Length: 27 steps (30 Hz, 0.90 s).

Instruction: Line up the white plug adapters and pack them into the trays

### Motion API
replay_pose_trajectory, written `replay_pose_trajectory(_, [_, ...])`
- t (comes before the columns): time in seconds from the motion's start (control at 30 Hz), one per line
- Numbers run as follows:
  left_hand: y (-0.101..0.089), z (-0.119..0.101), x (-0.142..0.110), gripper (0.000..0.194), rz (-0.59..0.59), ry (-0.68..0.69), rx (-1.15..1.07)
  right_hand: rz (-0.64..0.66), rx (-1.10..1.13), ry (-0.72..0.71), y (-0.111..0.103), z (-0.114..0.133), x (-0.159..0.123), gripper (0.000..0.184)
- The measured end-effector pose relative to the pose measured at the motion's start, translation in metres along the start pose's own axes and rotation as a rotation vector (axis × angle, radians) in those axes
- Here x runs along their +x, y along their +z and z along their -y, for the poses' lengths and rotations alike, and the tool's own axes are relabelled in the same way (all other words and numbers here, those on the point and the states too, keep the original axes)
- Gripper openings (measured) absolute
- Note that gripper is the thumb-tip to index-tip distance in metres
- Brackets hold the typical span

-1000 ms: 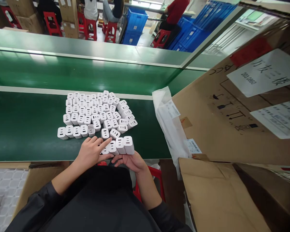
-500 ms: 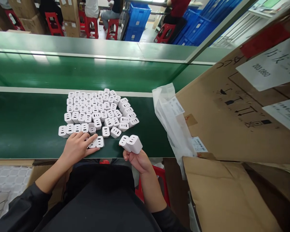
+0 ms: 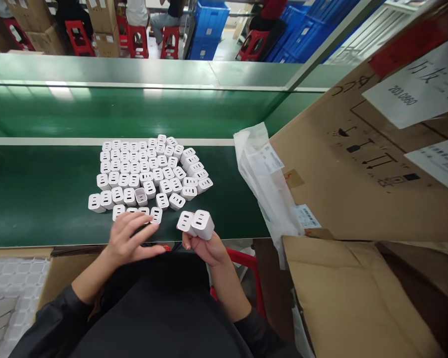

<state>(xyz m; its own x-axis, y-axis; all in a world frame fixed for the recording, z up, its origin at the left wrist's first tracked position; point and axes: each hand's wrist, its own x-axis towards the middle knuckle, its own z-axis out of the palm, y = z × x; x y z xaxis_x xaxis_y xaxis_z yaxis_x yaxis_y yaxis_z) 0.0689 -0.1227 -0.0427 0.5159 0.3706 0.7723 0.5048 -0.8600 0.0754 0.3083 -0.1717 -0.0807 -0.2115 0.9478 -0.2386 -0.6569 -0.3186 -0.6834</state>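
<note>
Two white chargers (image 3: 202, 223) with dark port slots are gripped side by side in my right hand (image 3: 209, 248), over the front edge of the green work surface. My left hand (image 3: 130, 237) has its fingers spread over a short front row of chargers (image 3: 156, 215), partly covering them; whether the fingertips touch them I cannot tell. Behind this row, several more white chargers (image 3: 134, 167) stand upright in close rows. Toward the right of the group, some chargers (image 3: 199, 175) lean at an angle. One charger (image 3: 141, 197) has a greyer top face than the others.
A large cardboard box (image 3: 358, 164) rises on the right, with a white plastic bag (image 3: 259, 184) hanging beside it. At lower left is a box holding a clear plastic tray (image 3: 15, 278). Beyond the green belt (image 3: 41, 194), people sit on red stools (image 3: 137, 42) near blue crates (image 3: 209, 30).
My left hand moved left with chargers, set them as a front row, then drew back and spread its fingers. My right hand kept two chargers, moving right and then slightly back left.
</note>
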Motion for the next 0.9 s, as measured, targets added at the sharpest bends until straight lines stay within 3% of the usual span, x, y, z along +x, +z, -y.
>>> replay_pose_trajectory(0.1, [0.010, -0.028, 0.019, 0.079, 0.136, -0.105, -0.363, 0.116, 0.028, 0.061, 0.005, -0.009, -0.002, 0.047])
replay_pose_trajectory(0.2, [0.026, -0.040, 0.034, 0.091, 0.234, -0.258, -0.649, 0.176, 0.020, 0.128, 0.005, -0.019, -0.004, 0.040])
replay_pose_trajectory(0.3, [0.038, -0.041, 0.038, 0.076, 0.307, -0.339, -0.840, 0.193, -0.010, 0.167, 0.000, -0.028, -0.007, 0.041])
replay_pose_trajectory(0.4, [0.045, -0.042, 0.034, 0.054, 0.274, -0.352, -0.863, 0.181, -0.050, 0.176, -0.008, -0.033, -0.011, 0.042])
replay_pose_trajectory(0.57, [0.046, -0.040, 0.027, 0.051, 0.194, -0.284, -0.659, 0.098, -0.248, 0.098, -0.020, -0.018, -0.027, 0.044])
replay_pose_trajectory(0.73, [0.051, -0.040, 0.024, 0.041, 0.314, -0.030, -0.187, -0.044, -0.971, -0.274, -0.020, 0.006, -0.041, 0.057])
replay_pose_trajectory(0.9, [0.061, -0.041, 0.020, 0.039, 0.329, -0.033, 0.213, -0.142, -1.351, -0.368, -0.007, 0.003, -0.023, 0.054])
